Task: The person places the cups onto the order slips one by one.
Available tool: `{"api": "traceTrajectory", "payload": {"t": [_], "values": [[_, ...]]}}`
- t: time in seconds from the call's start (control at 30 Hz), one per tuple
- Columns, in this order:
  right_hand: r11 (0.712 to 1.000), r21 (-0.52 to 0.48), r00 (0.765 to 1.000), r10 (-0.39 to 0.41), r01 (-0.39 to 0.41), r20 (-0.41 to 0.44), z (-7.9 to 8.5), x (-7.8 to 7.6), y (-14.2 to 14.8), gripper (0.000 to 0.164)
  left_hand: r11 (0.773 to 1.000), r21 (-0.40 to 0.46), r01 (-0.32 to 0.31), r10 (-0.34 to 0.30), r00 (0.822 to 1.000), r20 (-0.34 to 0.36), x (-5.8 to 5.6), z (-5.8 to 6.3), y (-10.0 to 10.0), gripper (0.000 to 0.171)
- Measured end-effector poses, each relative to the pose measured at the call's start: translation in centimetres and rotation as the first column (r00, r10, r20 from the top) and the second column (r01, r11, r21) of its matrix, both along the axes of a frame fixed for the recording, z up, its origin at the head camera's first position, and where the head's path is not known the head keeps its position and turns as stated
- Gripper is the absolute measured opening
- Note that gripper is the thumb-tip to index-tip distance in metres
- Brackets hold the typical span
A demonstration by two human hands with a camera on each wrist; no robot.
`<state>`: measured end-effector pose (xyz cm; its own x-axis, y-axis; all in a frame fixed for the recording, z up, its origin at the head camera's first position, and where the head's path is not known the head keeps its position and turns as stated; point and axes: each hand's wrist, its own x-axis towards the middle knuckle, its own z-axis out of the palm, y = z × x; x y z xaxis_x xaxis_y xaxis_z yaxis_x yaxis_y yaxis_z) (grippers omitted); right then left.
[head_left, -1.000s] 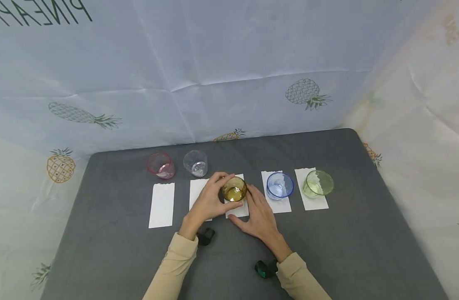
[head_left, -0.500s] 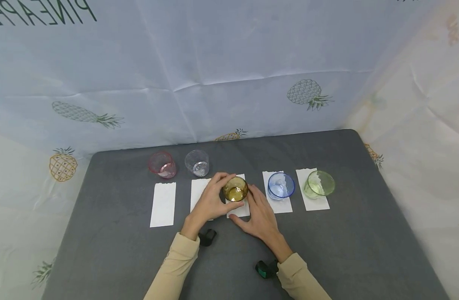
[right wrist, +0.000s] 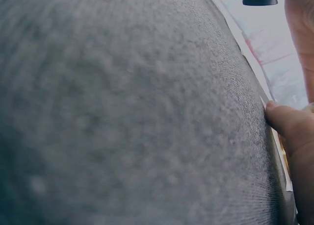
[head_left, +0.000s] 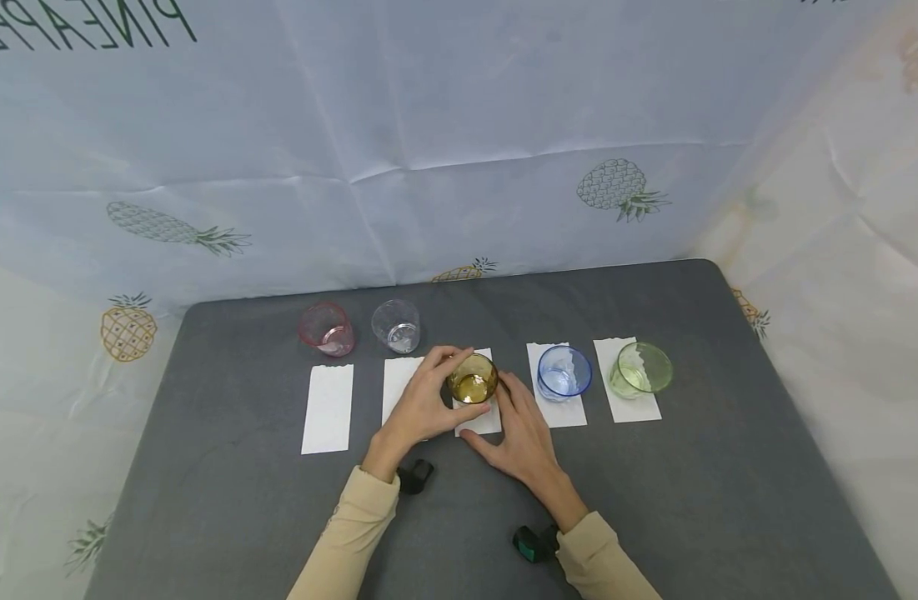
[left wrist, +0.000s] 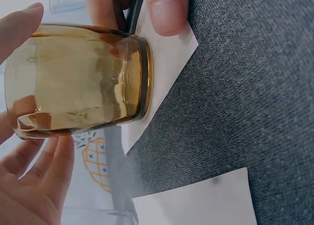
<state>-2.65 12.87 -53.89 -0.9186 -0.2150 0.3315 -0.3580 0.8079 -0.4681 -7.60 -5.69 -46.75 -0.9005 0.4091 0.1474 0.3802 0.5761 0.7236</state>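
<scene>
An amber glass tumbler (head_left: 472, 387) stands upright on the middle white paper slip (head_left: 479, 423). My left hand (head_left: 417, 398) holds it from the left, thumb at the near side and fingers curled round the far side. In the left wrist view the tumbler's (left wrist: 78, 83) base is right at the paper (left wrist: 164, 58). My right hand (head_left: 520, 437) lies on the right, fingers mostly straight beside the tumbler. Its thumb (right wrist: 289, 119) points toward the slip's near edge.
A blue tumbler (head_left: 564, 372) and a green one (head_left: 642, 368) stand on slips to the right. Behind the left slips are a red tumbler (head_left: 327, 330) and a clear one (head_left: 396, 326). A bare slip (head_left: 327, 410) lies at far left; another (head_left: 395, 382) is partly behind my left hand.
Both hands keep their places at the amber tumbler. The whole head view shifts slightly to the right; nothing on the table visibly moves.
</scene>
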Motion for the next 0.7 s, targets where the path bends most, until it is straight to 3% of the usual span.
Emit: {"api": "traceTrajectory", "payload": {"t": [0.33, 0.7], "values": [[0.993, -0.109, 0.994, -0.036, 0.047, 0.102, 0.9, 0.5, 0.0, 0.098, 0.998, -0.028, 0.048, -0.048, 0.999, -0.010, -0.2, 0.3, -0.5, 0.089], [0.978, -0.203, 0.999, -0.035, 0.042, 0.035, 3.8, 0.8, 0.0, 0.100, 0.992, -0.011, 0.126, -0.126, 0.988, -0.089, -1.7, 2.6, -2.4, 0.088]]}}
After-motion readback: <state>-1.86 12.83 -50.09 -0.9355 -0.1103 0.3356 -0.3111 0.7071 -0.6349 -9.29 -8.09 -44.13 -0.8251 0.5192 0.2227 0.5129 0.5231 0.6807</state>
